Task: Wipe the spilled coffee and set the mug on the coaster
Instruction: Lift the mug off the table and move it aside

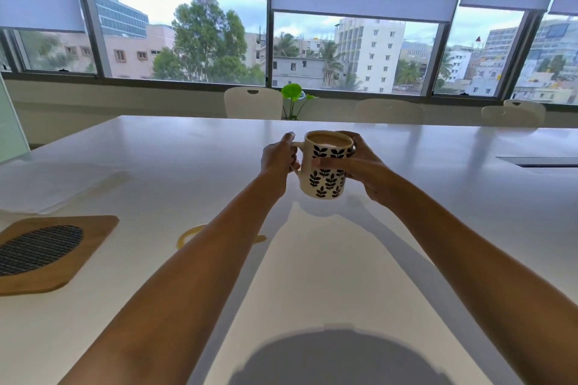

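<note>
A cream mug (327, 180) with black leaf prints, full of milky coffee, is held a little above the white table (344, 259). My left hand (279, 157) grips its handle and my right hand (359, 166) wraps its side. A ring of spilled coffee (187, 236) lies on the table under my left forearm, partly hidden by it. The wooden coaster (50, 251) with a dark woven oval inset sits at the left edge, well away from the mug.
White paper napkins (53, 184) lie behind the coaster at the left. White chairs (253, 102) and a small green plant (294, 97) stand along the far edge under the windows. A dark cable slot (538, 162) is set in the table at the right.
</note>
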The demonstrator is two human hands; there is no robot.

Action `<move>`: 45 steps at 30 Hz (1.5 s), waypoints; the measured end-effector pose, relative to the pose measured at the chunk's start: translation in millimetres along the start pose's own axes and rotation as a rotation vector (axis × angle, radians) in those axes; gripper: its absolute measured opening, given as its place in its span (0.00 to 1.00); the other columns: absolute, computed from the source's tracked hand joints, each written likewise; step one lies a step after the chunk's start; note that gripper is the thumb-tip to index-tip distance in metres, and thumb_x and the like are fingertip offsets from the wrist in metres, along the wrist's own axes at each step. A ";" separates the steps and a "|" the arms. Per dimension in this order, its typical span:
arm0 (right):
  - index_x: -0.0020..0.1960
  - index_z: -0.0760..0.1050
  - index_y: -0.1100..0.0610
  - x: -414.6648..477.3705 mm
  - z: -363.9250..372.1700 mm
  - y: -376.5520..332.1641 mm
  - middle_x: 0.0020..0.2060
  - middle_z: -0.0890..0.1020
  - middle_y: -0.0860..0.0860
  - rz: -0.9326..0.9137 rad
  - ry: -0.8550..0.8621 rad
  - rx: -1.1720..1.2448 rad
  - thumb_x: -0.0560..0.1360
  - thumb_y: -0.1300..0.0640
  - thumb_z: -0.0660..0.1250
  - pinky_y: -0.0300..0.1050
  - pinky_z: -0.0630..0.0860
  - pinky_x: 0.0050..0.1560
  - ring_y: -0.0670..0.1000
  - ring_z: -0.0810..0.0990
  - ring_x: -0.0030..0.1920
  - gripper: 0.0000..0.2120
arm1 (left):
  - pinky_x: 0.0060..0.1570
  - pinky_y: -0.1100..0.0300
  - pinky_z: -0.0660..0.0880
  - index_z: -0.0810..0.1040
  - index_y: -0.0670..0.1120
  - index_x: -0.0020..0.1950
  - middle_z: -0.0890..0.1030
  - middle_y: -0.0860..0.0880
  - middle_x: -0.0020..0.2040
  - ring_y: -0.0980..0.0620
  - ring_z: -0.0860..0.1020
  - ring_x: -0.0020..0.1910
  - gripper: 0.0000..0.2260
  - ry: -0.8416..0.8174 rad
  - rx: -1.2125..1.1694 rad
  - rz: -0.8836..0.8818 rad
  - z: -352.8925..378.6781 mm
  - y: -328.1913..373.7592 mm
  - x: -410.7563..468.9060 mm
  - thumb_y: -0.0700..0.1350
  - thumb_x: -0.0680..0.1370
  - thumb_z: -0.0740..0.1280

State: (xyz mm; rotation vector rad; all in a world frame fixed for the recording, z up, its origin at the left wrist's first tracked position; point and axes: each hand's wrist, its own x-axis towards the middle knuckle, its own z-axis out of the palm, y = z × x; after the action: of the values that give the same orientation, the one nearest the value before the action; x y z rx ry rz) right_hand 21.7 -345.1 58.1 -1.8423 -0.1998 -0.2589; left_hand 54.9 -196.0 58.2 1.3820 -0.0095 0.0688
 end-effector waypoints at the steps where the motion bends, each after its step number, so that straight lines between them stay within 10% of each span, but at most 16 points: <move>1: 0.67 0.64 0.54 -0.1 -5.6 4.5 0.57 0.78 0.51 0.011 0.005 -0.002 0.63 0.58 0.79 0.55 0.74 0.61 0.51 0.78 0.57 0.37 | 0.41 0.56 0.69 0.70 0.43 0.30 0.69 0.47 0.29 0.51 0.68 0.29 0.18 0.005 0.005 -0.003 6.3 -4.4 0.3 0.47 0.79 0.60; 45: 0.68 0.61 0.55 2.0 -43.5 76.9 0.56 0.74 0.50 0.072 -0.056 0.022 0.64 0.60 0.78 0.42 0.73 0.53 0.49 0.75 0.57 0.39 | 0.36 0.60 0.73 0.71 0.43 0.29 0.72 0.46 0.28 0.51 0.71 0.26 0.18 0.060 0.085 -0.029 47.2 -67.2 9.4 0.46 0.79 0.61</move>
State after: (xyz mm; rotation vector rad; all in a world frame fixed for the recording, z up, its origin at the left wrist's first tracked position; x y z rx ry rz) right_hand 41.1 -408.5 -0.4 -1.8319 -0.1737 -0.1547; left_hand 69.5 -254.4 1.6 1.4644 0.0639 0.0870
